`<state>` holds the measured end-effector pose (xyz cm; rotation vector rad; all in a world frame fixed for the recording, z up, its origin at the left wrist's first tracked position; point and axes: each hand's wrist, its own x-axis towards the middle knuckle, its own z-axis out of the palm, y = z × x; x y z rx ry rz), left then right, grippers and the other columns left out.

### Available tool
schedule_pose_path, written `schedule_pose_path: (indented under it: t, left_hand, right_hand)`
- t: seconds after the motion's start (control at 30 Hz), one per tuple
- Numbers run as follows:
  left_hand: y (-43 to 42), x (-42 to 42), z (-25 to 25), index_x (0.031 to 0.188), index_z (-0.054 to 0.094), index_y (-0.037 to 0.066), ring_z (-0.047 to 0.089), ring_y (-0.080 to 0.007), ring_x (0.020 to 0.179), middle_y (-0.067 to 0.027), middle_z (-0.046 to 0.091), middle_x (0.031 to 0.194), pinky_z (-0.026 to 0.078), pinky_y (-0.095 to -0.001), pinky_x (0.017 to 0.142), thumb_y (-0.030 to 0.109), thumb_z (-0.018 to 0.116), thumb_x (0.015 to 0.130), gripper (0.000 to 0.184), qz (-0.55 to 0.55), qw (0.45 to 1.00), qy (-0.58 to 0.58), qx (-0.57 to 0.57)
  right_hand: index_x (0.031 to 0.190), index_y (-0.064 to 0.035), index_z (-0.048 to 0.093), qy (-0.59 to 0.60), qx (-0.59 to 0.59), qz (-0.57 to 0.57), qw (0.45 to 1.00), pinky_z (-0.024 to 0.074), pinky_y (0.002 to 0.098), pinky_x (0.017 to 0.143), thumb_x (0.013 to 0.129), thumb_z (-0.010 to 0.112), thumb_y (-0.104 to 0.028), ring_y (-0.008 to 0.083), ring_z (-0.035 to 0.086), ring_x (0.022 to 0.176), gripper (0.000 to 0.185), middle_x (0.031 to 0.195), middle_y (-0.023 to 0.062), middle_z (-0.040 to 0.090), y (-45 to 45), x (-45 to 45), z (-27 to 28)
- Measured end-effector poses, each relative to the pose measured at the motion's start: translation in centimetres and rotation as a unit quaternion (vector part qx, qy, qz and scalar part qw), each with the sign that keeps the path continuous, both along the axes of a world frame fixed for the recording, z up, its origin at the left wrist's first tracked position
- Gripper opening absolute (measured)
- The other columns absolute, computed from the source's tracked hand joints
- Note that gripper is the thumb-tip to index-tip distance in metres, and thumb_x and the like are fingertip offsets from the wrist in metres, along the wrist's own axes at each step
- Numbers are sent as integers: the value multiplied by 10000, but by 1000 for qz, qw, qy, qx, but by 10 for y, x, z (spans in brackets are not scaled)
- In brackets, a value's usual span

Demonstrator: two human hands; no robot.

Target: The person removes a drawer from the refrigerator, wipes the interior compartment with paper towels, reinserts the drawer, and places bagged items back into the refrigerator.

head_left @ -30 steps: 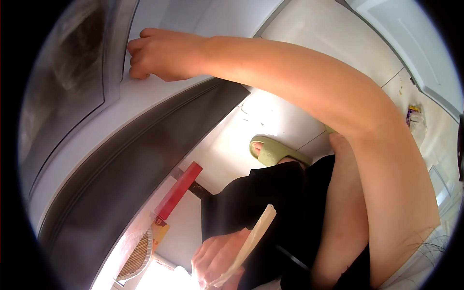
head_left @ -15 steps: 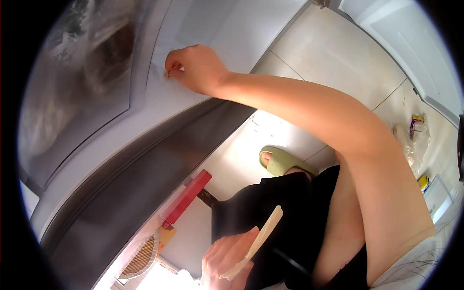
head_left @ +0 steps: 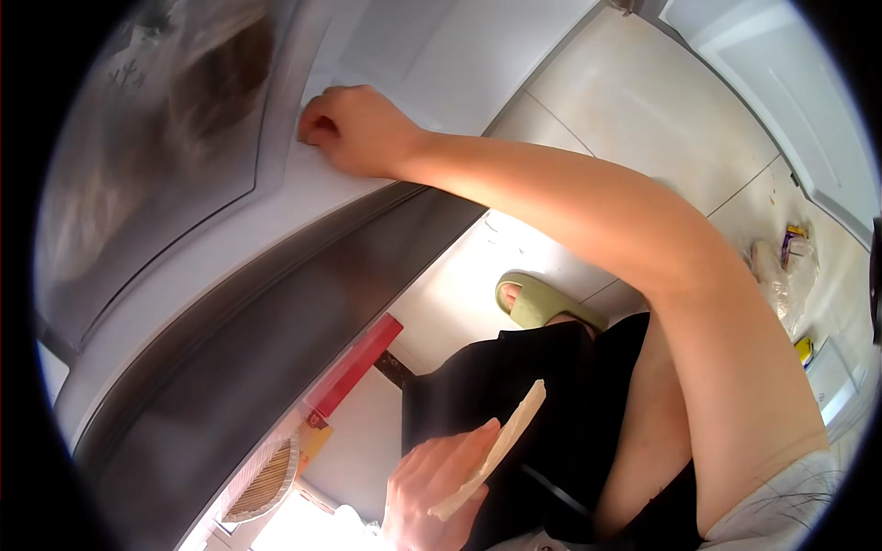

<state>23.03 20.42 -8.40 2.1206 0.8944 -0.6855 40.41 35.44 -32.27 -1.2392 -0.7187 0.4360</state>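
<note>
My right hand (head_left: 354,133) reaches across to the pale inner wall (head_left: 404,46) of an open fridge or freezer. Its fingers are curled in tightly and rest against the surface beside a clear-fronted drawer (head_left: 184,174). Whatever those fingers pinch is hidden. Low in the view, my left hand (head_left: 427,482) holds a thin, flat, cream-coloured piece (head_left: 496,450), like a folded sheet, between fingers and thumb. Whether it is paper or cloth I cannot tell.
A dark grey fridge edge (head_left: 303,285) runs diagonally below my right hand. On the floor lie a red box (head_left: 354,363), a woven basket (head_left: 266,482) and a clear plastic bag (head_left: 795,280). My green slipper (head_left: 542,303) is on the tiles; an open door (head_left: 781,101) stands top right.
My right hand has shifted slightly left along the fridge surface, and the small bit seen at its fingertips is now hidden. My left hand keeps hold of the cream piece, slightly higher.
</note>
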Motion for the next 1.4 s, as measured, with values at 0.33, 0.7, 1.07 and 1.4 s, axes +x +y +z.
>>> schedule_pose_path:
  t: [0.33,0.7,1.07,1.4]
  left_hand:
    - [-3,0,-1,1197,596,28,606,-365,933,-193,630,1050,473,-411,805,457,471,925,523,-12,1000,-19,0]
    - [-3,1,1,1194,614,33,608,-350,932,-184,635,1058,470,-394,808,484,490,914,545,9,1000,-4,14]
    - [7,-12,2,1182,600,9,608,-366,947,-178,634,1093,471,-423,814,421,475,928,500,-38,999,-27,-1]
    - [15,-20,5,1202,583,9,606,-381,932,-188,630,1084,474,-436,818,320,503,912,433,-52,999,-7,-14]
  right_hand:
    - [927,12,658,123,-45,26,991,492,342,743,827,580,-53,278,616,812,142,883,185,624,-45,-21,37]
    - [936,-8,692,94,-8,-42,995,488,363,795,784,582,28,315,616,889,191,972,173,630,-50,-36,31]
    - [869,-54,690,3,-320,50,946,508,400,760,793,542,-2,330,625,851,175,919,147,654,-59,-6,-105]
    - [864,-26,647,-358,-367,-78,855,521,417,769,720,592,-33,308,611,925,155,995,151,610,-24,39,-146]
